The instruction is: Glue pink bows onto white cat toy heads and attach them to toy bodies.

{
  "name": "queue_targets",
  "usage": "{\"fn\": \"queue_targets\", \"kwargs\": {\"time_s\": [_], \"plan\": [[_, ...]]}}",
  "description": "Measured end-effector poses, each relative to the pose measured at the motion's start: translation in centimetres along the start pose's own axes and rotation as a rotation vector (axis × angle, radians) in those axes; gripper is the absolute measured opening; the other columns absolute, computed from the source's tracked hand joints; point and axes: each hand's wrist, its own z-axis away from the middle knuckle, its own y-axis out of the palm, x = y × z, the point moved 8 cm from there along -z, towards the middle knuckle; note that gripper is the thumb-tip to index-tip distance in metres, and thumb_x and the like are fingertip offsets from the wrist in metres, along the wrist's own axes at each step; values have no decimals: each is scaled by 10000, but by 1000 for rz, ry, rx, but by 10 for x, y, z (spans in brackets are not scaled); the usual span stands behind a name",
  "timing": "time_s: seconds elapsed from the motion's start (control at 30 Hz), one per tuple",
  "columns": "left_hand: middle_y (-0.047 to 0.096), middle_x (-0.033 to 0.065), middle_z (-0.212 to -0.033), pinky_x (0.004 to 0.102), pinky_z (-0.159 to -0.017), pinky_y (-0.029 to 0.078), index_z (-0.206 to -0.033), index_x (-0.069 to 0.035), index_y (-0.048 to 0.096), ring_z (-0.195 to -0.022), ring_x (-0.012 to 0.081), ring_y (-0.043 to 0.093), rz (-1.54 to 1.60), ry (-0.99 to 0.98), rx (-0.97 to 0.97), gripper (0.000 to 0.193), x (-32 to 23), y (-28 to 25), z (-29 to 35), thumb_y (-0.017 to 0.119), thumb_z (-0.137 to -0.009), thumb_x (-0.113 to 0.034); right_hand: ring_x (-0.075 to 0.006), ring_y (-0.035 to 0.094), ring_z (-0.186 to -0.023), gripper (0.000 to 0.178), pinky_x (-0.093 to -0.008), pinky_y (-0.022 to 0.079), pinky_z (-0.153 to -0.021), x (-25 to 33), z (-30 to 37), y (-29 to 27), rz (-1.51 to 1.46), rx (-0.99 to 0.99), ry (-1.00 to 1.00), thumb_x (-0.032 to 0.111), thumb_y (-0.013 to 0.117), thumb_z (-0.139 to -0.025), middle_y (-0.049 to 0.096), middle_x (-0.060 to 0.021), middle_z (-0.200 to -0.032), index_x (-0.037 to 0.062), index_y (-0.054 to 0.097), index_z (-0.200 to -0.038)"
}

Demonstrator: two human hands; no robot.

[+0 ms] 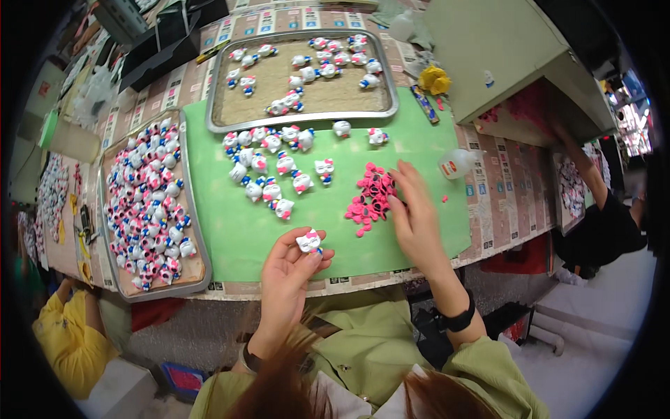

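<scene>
Between the thumb and fingers of my left hand (292, 264), near the front of the green mat (237, 241), is a small white cat figurine (308, 241) with a pink bow and a bit of blue. My right hand (417, 220) reaches to the right edge of a heap of tiny pink pieces (370, 199), several with dark ovals like small sunglasses. Its thumb and fingers are apart, slightly blurred, and I see nothing held in them. Left of the heap, a loose cluster of similar cat figurines (271, 188) lies on the mat.
A metal tray (307, 123) at the back carries scattered figurines; another tray (197, 288) at left is piled with them. A small clear bottle (457, 163) and a yellow crumpled flower-like thing (434, 80) lie right, near a grey cabinet (481, 56). Other people work at both sides.
</scene>
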Motion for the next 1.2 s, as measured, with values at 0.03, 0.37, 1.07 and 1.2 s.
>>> {"fn": "queue_targets", "kwargs": {"time_s": [0.03, 0.37, 1.07, 1.2], "plan": [[489, 149, -1100, 265, -764, 464, -1146, -7, 374, -878, 178, 552, 4, 0, 0, 364, -1, -1, -1, 488, -801, 7, -320, 471, -956, 232, -362, 380, -811, 9, 4, -9, 34, -14, -8, 32, 531, -756, 519, -172, -1015, -8, 515, -984], [501, 127, -1084, 277, -777, 457, -1124, 7, 396, -911, 183, 548, 45, -42, 71, 331, 11, 6, 0, 489, -806, 16, -240, 533, -733, 121, -307, 426, -629, 27, 28, 24, 100, 174, 5, 40, 597, -697, 557, -87, -794, 10, 545, -802], [518, 97, -1036, 249, -739, 468, -1159, 44, 393, -879, 159, 566, -35, -172, 303, 368, 29, 38, 9, 497, -807, 10, -235, 563, -677, 167, -300, 454, -579, 34, 38, 10, -172, 58, -37, -56, 582, -676, 576, -110, -793, -2, 585, -834], [503, 87, -1050, 241, -774, 456, -1162, 44, 380, -903, 137, 544, -59, -153, 274, 358, 29, 33, 6, 483, -821, 7, -240, 559, -670, 195, -304, 450, -570, 49, 42, -10, -159, -21, -116, -60, 580, -662, 575, -116, -804, -4, 592, -848]]}}
